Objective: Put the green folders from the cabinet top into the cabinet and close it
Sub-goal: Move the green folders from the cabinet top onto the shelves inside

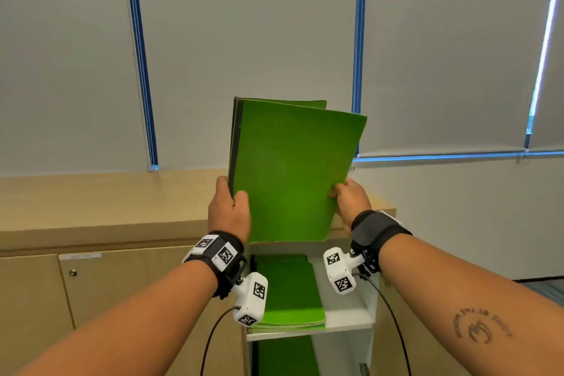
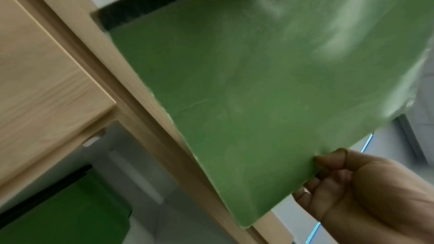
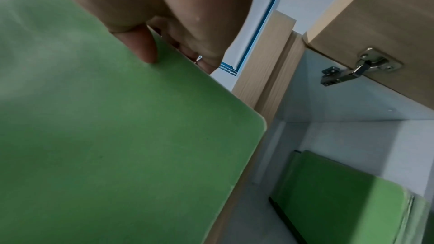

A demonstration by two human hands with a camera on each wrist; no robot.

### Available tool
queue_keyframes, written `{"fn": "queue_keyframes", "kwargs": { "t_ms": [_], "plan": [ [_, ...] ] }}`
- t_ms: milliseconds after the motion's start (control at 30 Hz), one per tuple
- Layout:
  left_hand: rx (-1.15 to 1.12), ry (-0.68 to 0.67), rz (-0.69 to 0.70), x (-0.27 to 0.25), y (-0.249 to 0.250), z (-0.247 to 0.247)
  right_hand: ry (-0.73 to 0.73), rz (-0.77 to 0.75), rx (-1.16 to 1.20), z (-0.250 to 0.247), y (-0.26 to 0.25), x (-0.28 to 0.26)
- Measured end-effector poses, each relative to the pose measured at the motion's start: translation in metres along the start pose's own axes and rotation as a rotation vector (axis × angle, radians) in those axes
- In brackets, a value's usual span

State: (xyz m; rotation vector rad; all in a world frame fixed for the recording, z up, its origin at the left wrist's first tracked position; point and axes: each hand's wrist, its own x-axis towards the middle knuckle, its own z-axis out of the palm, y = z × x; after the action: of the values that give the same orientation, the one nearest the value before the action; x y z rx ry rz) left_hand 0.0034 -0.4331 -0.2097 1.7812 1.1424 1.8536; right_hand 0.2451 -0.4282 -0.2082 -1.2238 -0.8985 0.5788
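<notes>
I hold a few green folders (image 1: 293, 168) upright above the wooden cabinet top (image 1: 106, 201). My left hand (image 1: 232, 196) grips their dark spine edge, thumb in front. My right hand (image 1: 341, 192) pinches the opposite edge. In the left wrist view the folders (image 2: 258, 90) fill the frame, and my right hand (image 2: 364, 183) holds the lower corner. The right wrist view shows the thumb (image 3: 143, 49) pressed on the cover (image 3: 117, 136). Below, the open cabinet has a stack of green folders (image 1: 290, 293) lying on its white upper shelf (image 1: 345, 323).
More green (image 1: 283, 357) shows on the shelf below. The open cabinet door (image 3: 375, 16) hangs on a metal hinge (image 3: 359, 68) at the right. A shut door with a lock (image 1: 72, 272) is to the left. Grey window blinds (image 1: 244, 40) hang behind.
</notes>
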Motion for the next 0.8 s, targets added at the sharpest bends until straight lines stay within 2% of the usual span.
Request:
{"fn": "queue_keyframes", "kwargs": {
  "t_ms": [167, 267, 467, 567, 700, 800],
  "plan": [
    [-0.092, 0.047, 0.039, -0.016, 0.0, 0.002, 0.01, -0.008, -0.03, -0.004, 0.005, -0.019],
    [-0.112, 0.097, 0.015, -0.014, 0.001, 0.0, 0.029, -0.01, -0.066, -0.007, 0.01, -0.021],
    [-0.077, 0.133, -0.079, -0.021, -0.01, -0.004, -0.11, 0.052, -0.018, -0.008, 0.015, -0.03],
    [-0.047, 0.117, -0.162, -0.04, -0.028, 0.0, -0.11, 0.069, -0.099, -0.012, 0.046, -0.022],
    [0.055, 0.087, -0.271, -0.069, -0.057, 0.008, -0.144, 0.148, -0.216, -0.024, 0.118, -0.007],
    [0.085, 0.054, -0.329, -0.091, -0.085, 0.018, -0.127, 0.24, -0.248, -0.029, 0.156, -0.025]
  ]
}}
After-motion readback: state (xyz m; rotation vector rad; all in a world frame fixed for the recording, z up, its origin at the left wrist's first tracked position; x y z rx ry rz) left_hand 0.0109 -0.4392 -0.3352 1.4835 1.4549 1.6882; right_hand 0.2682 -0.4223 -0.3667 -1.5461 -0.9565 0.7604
